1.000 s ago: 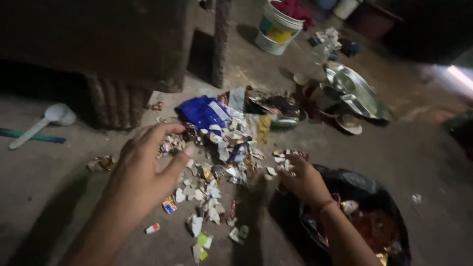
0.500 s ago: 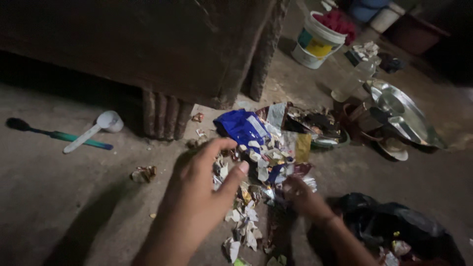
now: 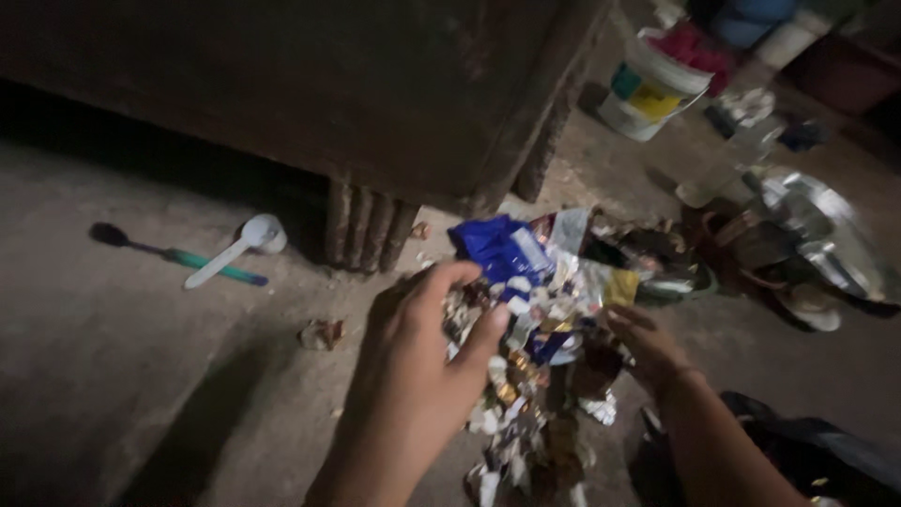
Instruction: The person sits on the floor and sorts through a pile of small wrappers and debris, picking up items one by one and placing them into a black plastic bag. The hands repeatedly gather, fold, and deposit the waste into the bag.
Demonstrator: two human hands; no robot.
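Observation:
A heap of torn wrappers and paper scraps (image 3: 540, 319) lies on the concrete floor, with a blue foil packet (image 3: 493, 246) at its far side. My left hand (image 3: 427, 343) hovers over the heap's left edge, fingers and thumb curved apart, nothing in it. At the heap's right edge my right hand (image 3: 648, 345) reaches in with fingers spread, touching the scraps; I cannot tell if it grips any. A black rubbish bag (image 3: 817, 455) lies open at the lower right by my right forearm.
A dark wooden cabinet on ribbed legs (image 3: 368, 223) stands behind the heap. A white scoop (image 3: 235, 249) and a green-handled brush (image 3: 174, 253) lie at left, a crumpled wrapper (image 3: 321, 333) near them. A white bucket (image 3: 652, 89) and steel dishes (image 3: 821, 235) sit at the right.
My view has swung left and down, so everything slid right. My left hand moved in over the heap. My right hand came off the bag side and reached into the scraps.

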